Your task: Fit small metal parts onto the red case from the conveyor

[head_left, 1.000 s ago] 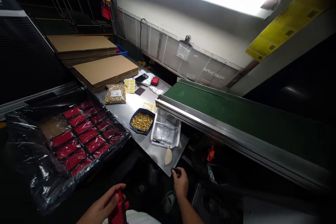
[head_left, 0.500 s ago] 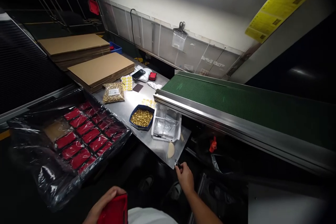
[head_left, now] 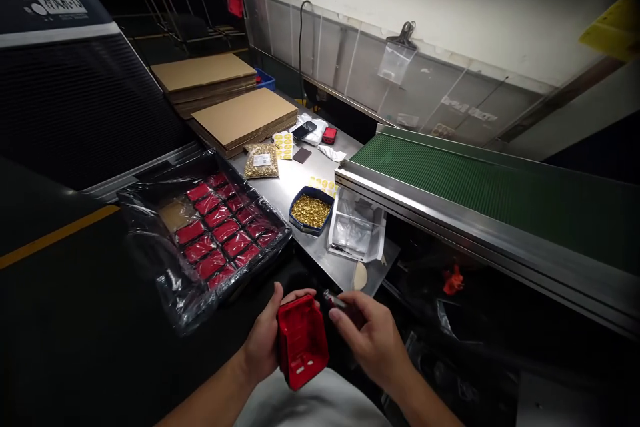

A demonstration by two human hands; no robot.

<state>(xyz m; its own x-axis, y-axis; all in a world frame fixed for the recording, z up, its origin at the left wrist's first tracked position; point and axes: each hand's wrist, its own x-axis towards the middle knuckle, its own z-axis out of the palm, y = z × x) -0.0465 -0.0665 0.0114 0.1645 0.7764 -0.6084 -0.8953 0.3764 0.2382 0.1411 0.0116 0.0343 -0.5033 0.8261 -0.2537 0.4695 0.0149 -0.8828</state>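
Note:
My left hand (head_left: 262, 345) is wrapped around the side of a red plastic shell (head_left: 303, 340), its hollow inside facing me and two small slots showing at the lower end. Close by on the right, my right hand (head_left: 374, 340) grips a small dark tool with a metallic end (head_left: 340, 302); its exact kind is not clear. The tool's end points toward the shell's upper right edge, with a gap between them. Further off, a black crate (head_left: 235, 293) lined with clear plastic holds several red parts in rows.
A metal table (head_left: 285, 192) carries a blue tray (head_left: 309, 229) of brass-coloured pieces, a bag of similar pieces (head_left: 261, 161), a white bin (head_left: 334, 240) with plastic bags, and cardboard stacks (head_left: 245, 117). A green conveyor belt (head_left: 425, 170) runs along the right.
The view has swung left. My left hand has come up from the bottom edge with the red shell, and my right hand has drawn nearer to it with the tool.

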